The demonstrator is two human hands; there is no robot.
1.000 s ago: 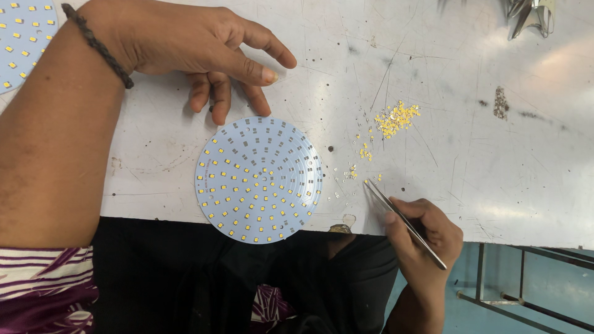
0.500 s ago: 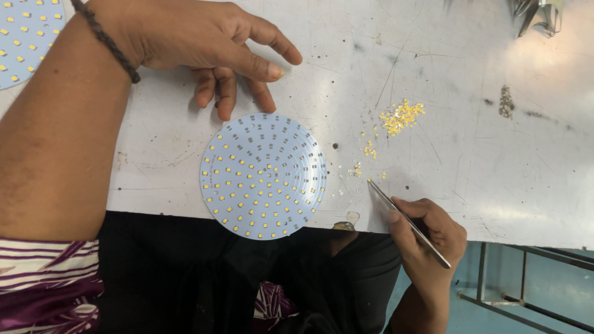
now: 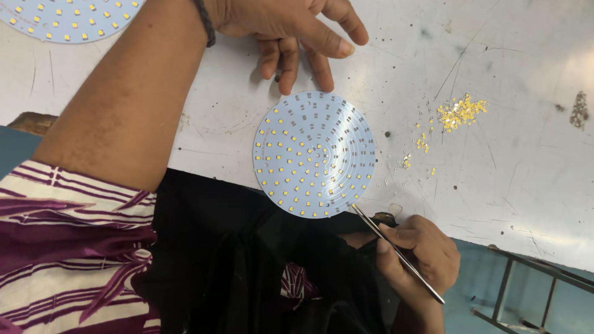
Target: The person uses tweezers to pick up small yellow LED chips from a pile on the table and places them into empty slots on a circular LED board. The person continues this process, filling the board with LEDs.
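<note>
From the head camera, looking straight down, a round white circuit board [image 3: 314, 154] studded with rows of small yellow squares lies flat on the scuffed white table [image 3: 526, 198]. The board's near edge hangs just over the table's front edge, above the person's dark lap.

The left hand [image 3: 291, 28] rests on the table just beyond the board's far rim. Its fingers are loosely curled and lie close together, fingertips pointing down toward the board; the middle ones come very near the rim, though I cannot tell whether they touch it. It holds nothing. A dark braided band [image 3: 204, 21] circles that wrist, and the bare forearm runs down to a sleeve striped in purple and white [image 3: 68, 247].

The right hand [image 3: 421, 250] sits below the table's edge, to the lower right of the board. Its thumb and forefinger are pinched on a slim pair of metal tweezers [image 3: 396, 250], held like a pen, with the tip reaching up to the board's lower right rim.

To the right of the board, well apart from both hands, a small heap of loose yellow chips [image 3: 461, 112] lies on the table, with a few stragglers scattered between the heap and the board. A second round board [image 3: 68, 18] shows at the top left corner, partly cut off.
</note>
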